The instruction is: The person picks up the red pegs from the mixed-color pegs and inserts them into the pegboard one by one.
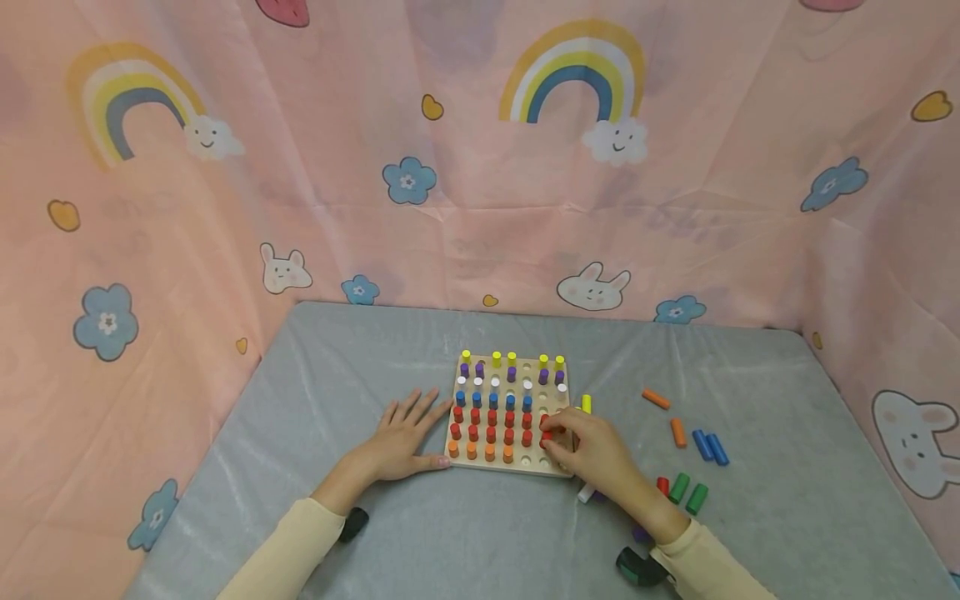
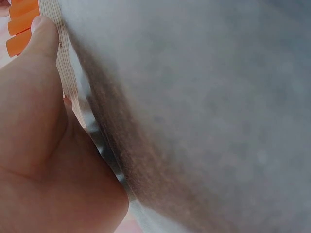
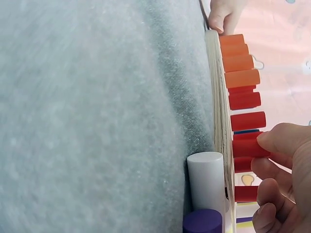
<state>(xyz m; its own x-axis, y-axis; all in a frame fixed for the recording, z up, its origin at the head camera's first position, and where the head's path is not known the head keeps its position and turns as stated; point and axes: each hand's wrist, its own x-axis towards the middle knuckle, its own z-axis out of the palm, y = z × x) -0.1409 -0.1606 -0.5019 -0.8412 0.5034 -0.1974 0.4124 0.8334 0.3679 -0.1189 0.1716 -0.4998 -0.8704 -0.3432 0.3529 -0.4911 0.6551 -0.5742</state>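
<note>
A wooden pegboard (image 1: 517,469) stands on the grey table, filled with rows of coloured pegs: yellow at the back, then purple, white, blue, two red rows and orange in front. My left hand (image 1: 405,437) rests flat beside the board's left edge, fingers spread. Its thumb (image 2: 44,39) lies at the front left corner, by the orange pegs (image 2: 22,25). Over the right side, my right hand (image 1: 596,446) pinches a red peg (image 1: 546,439) at the end of a red row. In the right wrist view its thumb (image 3: 274,141) overlaps the red pegs, other fingers curled below.
Right of the board lie loose pegs: a yellow peg (image 1: 586,404), orange pegs (image 1: 678,432), blue pegs (image 1: 717,450), green pegs (image 1: 697,498) and a red one (image 1: 663,485). A white peg (image 3: 206,179) and a purple peg (image 3: 202,222) lie close by the board's front edge.
</note>
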